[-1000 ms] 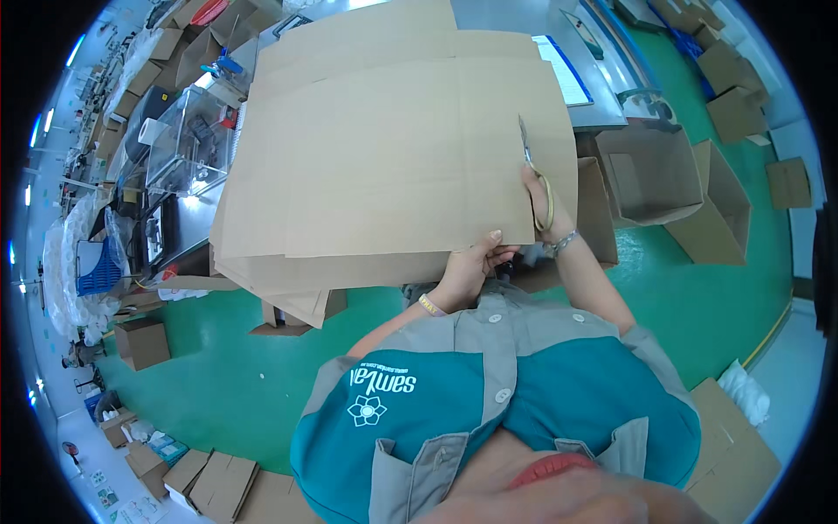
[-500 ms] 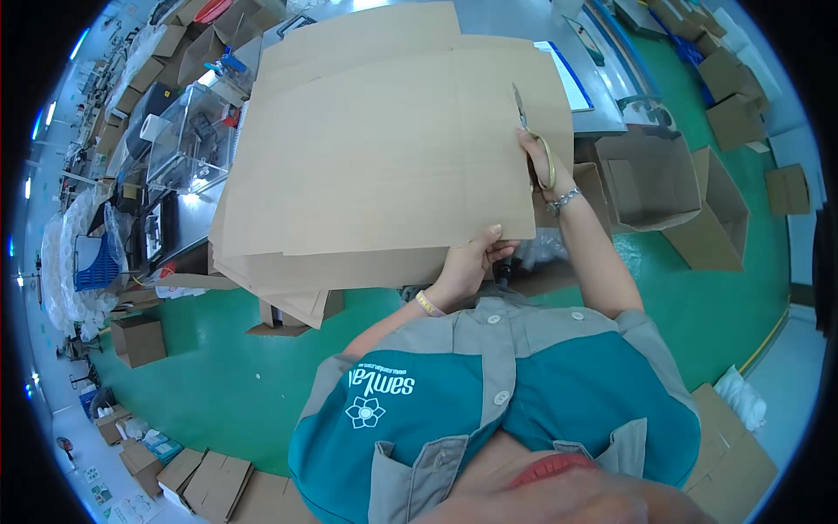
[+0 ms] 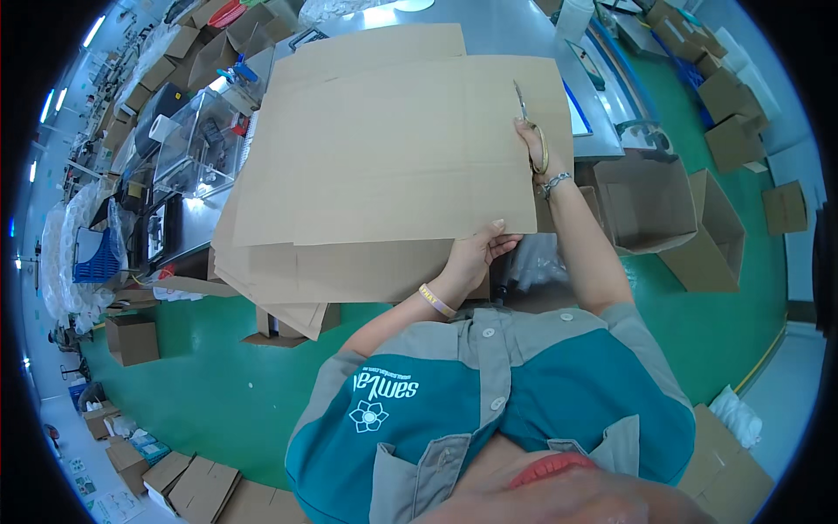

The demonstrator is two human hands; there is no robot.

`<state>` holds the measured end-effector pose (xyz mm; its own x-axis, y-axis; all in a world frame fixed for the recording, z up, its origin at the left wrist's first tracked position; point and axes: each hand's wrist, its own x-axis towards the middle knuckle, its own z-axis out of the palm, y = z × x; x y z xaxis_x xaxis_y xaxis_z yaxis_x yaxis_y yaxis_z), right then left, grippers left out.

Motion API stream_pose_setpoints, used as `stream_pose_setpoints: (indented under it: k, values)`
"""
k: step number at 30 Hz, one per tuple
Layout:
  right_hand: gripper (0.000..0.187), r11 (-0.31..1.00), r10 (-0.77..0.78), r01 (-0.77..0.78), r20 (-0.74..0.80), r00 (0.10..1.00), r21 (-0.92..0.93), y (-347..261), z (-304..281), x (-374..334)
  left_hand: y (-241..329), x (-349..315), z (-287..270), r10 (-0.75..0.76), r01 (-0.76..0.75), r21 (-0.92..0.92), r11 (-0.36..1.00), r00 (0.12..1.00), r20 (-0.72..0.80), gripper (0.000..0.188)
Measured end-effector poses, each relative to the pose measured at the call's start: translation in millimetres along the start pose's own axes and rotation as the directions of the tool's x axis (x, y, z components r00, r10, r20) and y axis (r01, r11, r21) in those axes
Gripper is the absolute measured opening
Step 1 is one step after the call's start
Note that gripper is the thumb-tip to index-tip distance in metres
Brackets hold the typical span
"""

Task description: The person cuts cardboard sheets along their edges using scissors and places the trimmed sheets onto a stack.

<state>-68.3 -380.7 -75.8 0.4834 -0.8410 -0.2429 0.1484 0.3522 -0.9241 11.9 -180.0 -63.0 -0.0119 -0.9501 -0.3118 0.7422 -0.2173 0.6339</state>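
A large flat cardboard sheet (image 3: pixel 393 148) lies on top of several other cardboard sheets (image 3: pixel 375 271), spread over the work table. My left hand (image 3: pixel 474 256) pinches its near edge, close to the near right corner, thumb on top. At the right edge of that sheet, my right hand (image 3: pixel 531 147) is wrapped round a pair of scissors (image 3: pixel 542 157) with gold-coloured handles. The scissor blades point away from me, over the cardboard. Whether they are cutting into it I cannot tell.
A metal table (image 3: pixel 515 35) extends behind the sheets. To the left stands a clear plastic box (image 3: pixel 201 144). Open cardboard boxes (image 3: pixel 646 205) sit to the right, beside the table. Below, a smaller box (image 3: pixel 133 339) rests on the green floor (image 3: pixel 218 384).
The top sheet has shifted on the stack, its near left corner now farther right, and more of the lower sheets shows along the near side. Both hands keep their hold.
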Motion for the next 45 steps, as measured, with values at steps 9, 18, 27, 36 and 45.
stream_pose_setpoints:
  k: [9, 18, 27, 36, 45]
  values:
    - [0.05, 0.998, -0.013, 0.013, -0.006, 1.0, -0.054, -35.9, -41.4, 47.9, 0.8, 41.4, 25.3, -0.012, 0.013, -0.034, 0.999, 0.999, 0.046, 0.019]
    - [0.052, 0.995, -0.046, 0.039, -0.068, 0.997, -0.091, -67.6, -79.5, 97.0, -13.0, 87.7, 51.7, -0.05, 0.054, -0.089, 0.995, 0.998, 0.048, 0.018]
    - [0.047, 0.992, -0.069, 0.069, 0.004, 0.998, -0.108, -68.2, -93.6, 127.0, -16.3, 103.9, 63.4, -0.089, 0.091, -0.122, 0.988, 0.996, 0.021, 0.016]
    - [0.057, 0.997, -0.001, 0.002, 0.013, 1.0, -0.083, -51.4, -119.7, 157.9, -23.9, 121.2, 64.6, -0.1, 0.099, -0.132, 0.986, 0.995, -0.006, 0.017]
    - [0.039, 0.767, -0.025, -0.257, -0.429, 0.903, -0.587, -15.8, -147.5, 204.2, -36.8, 133.9, 31.4, -0.144, 0.124, -0.125, 0.984, 0.975, -0.169, 0.02]
